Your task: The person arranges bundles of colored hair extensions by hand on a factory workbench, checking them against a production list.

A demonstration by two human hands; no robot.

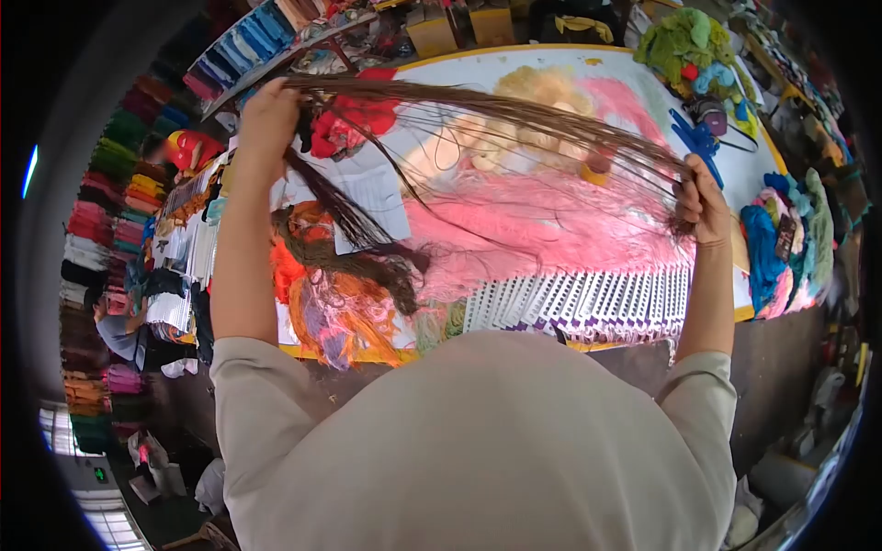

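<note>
A long hank of brown yarn (514, 112) stretches between my two hands above the table. My left hand (270, 119) is closed round its left end, raised at the table's far left. Loose dark strands (340, 204) hang below that hand onto the tabletop. At the right, my right hand (704, 197) grips the other end, its fingers wrapped over the strands. Under the hank lies a wide spread of pink yarn (542, 216), with cream yarn balls (487, 138) behind it. A white paper sheet (378, 209) lies partly under the dark strands.
Punched white cards (588, 301) line the table's near edge. Orange yarn (335, 317) lies at the near left, red yarn (354, 124) farther back. Green yarn (684, 41) is heaped at the far right, blue yarn (761, 257) at the right edge. Another person (119, 331) is at the left.
</note>
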